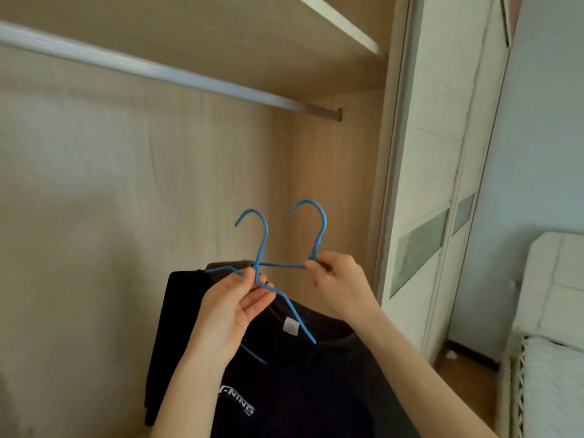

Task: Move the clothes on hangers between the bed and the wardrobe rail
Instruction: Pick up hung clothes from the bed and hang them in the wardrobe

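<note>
Two blue hangers carry dark clothes in front of the open wardrobe. My left hand pinches the neck of the left blue hanger, which holds a black T-shirt with white lettering. My right hand grips the base of the right blue hanger, which holds a dark grey garment behind the T-shirt. Both hooks point left and sit well below the silver wardrobe rail, which is bare.
A shelf runs above the rail. The wardrobe's side panel is just right of the hangers. White sliding doors stand further right, and the bed with a white headboard is at the far right.
</note>
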